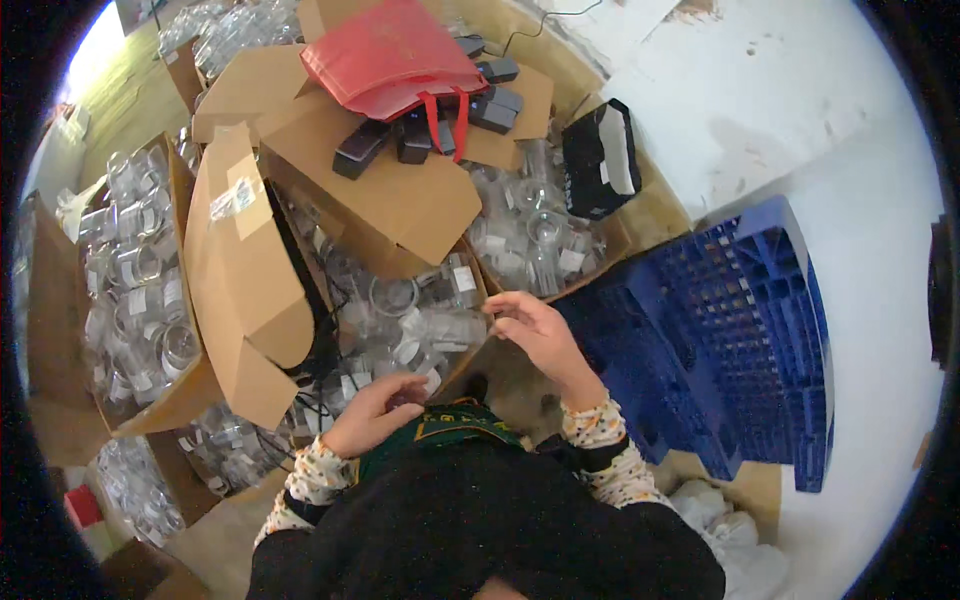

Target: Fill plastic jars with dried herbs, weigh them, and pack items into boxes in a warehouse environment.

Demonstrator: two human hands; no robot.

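Before me stands a carton (pixel 466 366) holding clear plastic or glass containers (pixel 394 296), many with white labels. My left hand (pixel 379 412) is over its near edge, fingers curled and thumb apart, with no object plain in its grasp. At the carton's right edge is my right hand (pixel 541 339), its thumb and fingers slightly apart. Its fingertips are close to the end of a clear cylindrical container (pixel 450 328); whether they touch it is unclear. Both hands appear to hold nothing.
A red bag (pixel 394 56) and several dark box-shaped devices (pixel 361 148) lie on cardboard flaps (pixel 375 191). More containers fill cartons at the left (pixel 142 300) and far right (pixel 536 232). A black bag (pixel 600 161) rests there. A blue plastic pallet (pixel 720 337) leans against the white wall (pixel 862 225).
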